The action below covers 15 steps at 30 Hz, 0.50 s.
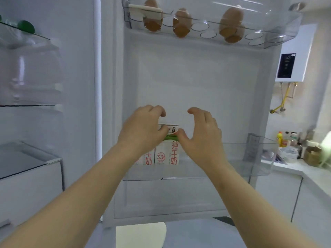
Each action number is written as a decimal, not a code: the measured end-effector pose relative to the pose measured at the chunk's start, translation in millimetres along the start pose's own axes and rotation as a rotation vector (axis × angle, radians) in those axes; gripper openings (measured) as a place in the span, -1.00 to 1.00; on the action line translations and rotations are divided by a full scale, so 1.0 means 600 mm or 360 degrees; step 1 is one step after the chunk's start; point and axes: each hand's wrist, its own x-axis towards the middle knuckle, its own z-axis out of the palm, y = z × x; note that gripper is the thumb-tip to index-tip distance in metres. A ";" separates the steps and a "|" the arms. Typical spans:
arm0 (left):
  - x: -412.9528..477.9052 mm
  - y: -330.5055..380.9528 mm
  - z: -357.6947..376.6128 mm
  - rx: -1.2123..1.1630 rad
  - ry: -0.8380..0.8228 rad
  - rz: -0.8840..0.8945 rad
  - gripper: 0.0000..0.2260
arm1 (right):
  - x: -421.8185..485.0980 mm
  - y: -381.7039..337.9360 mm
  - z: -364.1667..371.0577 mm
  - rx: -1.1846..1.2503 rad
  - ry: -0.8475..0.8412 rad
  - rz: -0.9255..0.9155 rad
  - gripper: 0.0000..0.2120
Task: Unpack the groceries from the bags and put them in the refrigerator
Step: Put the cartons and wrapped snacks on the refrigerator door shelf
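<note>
Thumbs of your left grip (141, 130) and right grip (202, 138) touch white, red-lettered milk cartons (161, 156) in the clear plastic door bin (250, 158); both grips hang loosely open.

A single wide-angle view looks out from the person's head, facing forward and tilted slightly down, square onto the inner face of the open refrigerator door (197, 77), which fills the centre. It is close. Both forearms rise from 7 and 5 o'clock, and the left grip (143, 129) and right grip (202, 138) reach the door near mid-frame. The egg tray (279, 31) runs along 12 o'clock and the door bin (259, 158) sits at 4 o'clock. The refrigerator's glass shelf (26, 105) is seen obliquely at 9 o'clock. Farther off at 3 o'clock are a tabletop (295, 167) and a wall heater (295, 52).
</note>
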 end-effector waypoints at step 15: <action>-0.122 0.232 0.112 -0.0707 -0.0213 0.0898 -0.76 | -0.261 0.081 -0.203 -0.0795 0.0179 0.0902 -0.57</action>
